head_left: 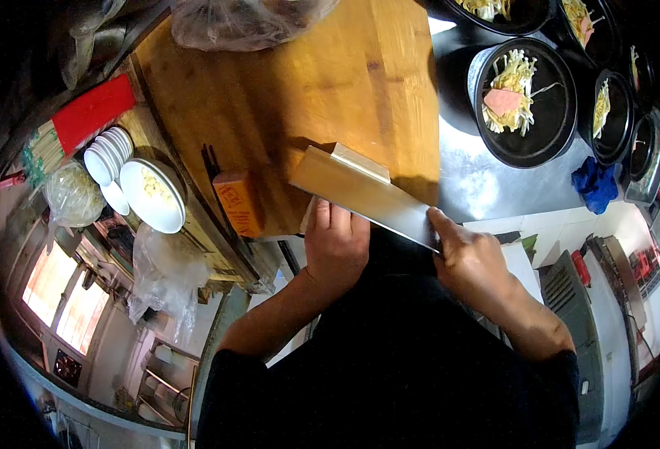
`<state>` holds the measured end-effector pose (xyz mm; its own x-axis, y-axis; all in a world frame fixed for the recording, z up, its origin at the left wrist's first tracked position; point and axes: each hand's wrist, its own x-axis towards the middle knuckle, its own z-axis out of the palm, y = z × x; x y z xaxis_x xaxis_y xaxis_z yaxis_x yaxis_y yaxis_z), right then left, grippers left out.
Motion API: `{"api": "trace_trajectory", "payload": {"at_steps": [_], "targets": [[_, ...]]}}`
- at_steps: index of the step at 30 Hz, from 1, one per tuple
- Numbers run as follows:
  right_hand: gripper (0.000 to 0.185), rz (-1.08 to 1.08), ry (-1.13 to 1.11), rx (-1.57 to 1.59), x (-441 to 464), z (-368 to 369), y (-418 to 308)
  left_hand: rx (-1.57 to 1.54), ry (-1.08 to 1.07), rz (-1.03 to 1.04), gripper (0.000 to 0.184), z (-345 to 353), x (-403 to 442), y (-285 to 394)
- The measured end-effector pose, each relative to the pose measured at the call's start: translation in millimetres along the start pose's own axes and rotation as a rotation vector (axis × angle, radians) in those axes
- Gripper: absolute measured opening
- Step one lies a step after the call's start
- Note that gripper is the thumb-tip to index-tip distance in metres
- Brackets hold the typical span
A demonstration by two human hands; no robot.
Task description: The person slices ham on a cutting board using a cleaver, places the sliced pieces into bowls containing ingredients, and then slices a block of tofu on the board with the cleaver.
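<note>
My right hand is closed round the handle of a wide cleaver, whose blade slants up to the left over the near part of the wooden board. Behind the blade shows the edge of a pale block; the blade hides its middle. My left hand is just below the blade, its fingers curled together against the pale block's near side. To the left, an orange packet with red print lies at the board's edge beside dark sticks.
At the right, black bowls with enoki-like strands stand on a metal counter near a blue cloth. A plastic bag lies at the board's far edge. White bowls, small dishes and a red box are left.
</note>
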<state>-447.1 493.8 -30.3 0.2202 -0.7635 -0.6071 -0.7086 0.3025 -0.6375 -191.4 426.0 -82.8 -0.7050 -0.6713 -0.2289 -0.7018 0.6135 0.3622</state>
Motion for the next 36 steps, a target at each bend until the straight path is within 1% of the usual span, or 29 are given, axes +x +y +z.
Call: {"api": "trace_trajectory", "payload": {"at_steps": [2,8,10,12,14,18,20,24,27,28,29,30,32,33,35,36], "targets": [[0.05,0.038,-0.029,0.033,8,0,-2,0.007,0.021,0.002,0.028,4,1,0],[0.047,-0.003,0.036,0.016,-1,3,5,0.043,0.046,0.002,0.028,1,4,1],[0.045,0.011,0.007,0.029,1,-3,2,0.047,0.053,0.001,0.028,2,3,1],[0.044,0.026,-0.023,0.044,5,-3,1,-0.005,-0.019,-0.017,0.03,4,0,-2],[0.042,-0.032,-0.017,-0.012,15,1,0,-0.016,-0.008,-0.019,0.031,6,1,-1],[0.04,-0.008,-0.024,0.06,24,1,-5,-0.033,-0.022,-0.053,0.034,3,1,0],[0.039,-0.037,0.031,0.025,15,5,2,-0.042,-0.035,-0.057,0.034,1,-2,1],[0.041,-0.001,0.008,0.056,10,0,2,-0.033,-0.02,-0.047,0.037,7,1,-2],[0.045,-0.043,0.038,0.078,26,1,1,-0.047,0.003,-0.072,0.04,7,0,1],[0.047,-0.011,-0.008,0.074,29,-1,-3,-0.048,0.001,-0.07,0.04,6,1,3],[0.049,0.017,-0.054,0.07,31,-3,-4,-0.038,0.02,-0.07,0.036,4,3,4],[0.049,0.016,-0.054,0.072,30,-4,-3,-0.029,0.038,-0.069,0.032,3,3,5],[0.043,0.014,-0.06,0.065,24,-7,-2,-0.009,0.037,-0.062,0.033,2,1,6],[0.043,0.013,-0.056,0.062,25,-5,1,0.011,0.044,-0.057,0.033,3,2,5],[0.042,-0.02,0.017,0.055,24,4,5,-0.002,0.03,-0.053,0.033,2,4,3],[0.042,-0.017,0.017,0.056,26,5,3,-0.013,0.018,-0.047,0.033,1,4,3]]}}
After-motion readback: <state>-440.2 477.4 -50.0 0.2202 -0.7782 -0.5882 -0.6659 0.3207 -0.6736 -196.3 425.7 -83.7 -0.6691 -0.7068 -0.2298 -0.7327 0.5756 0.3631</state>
